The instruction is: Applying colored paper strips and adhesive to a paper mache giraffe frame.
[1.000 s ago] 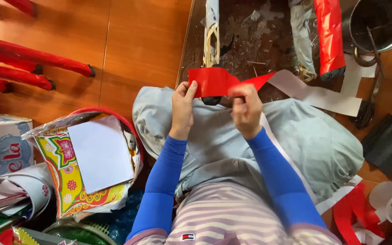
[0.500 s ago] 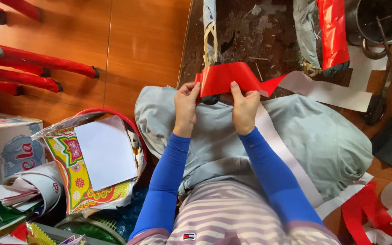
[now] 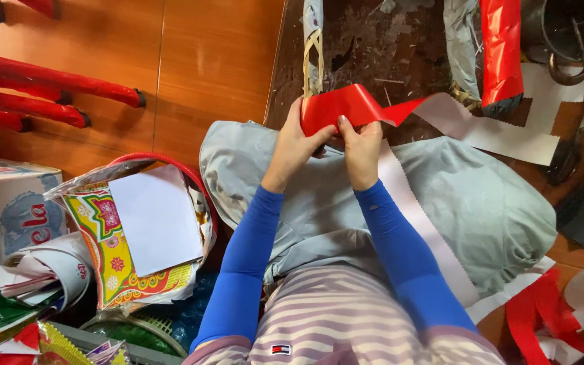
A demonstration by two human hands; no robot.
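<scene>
Both hands are pinching the red paper strip (image 3: pixel 346 108) up over the grey cloth (image 3: pixel 481 203) on the lap: left hand (image 3: pixel 297 140) is gripping its left end, right hand (image 3: pixel 361 143) is pressing thumb and fingers along the middle, hands nearly touching

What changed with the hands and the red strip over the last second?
The left hand and right hand drew closer together, and the fold in the red strip between them tightened. Both hands hold the strip as before. Its white-backed tail trails right across the grey cloth, and the basket of papers stays put.
</scene>
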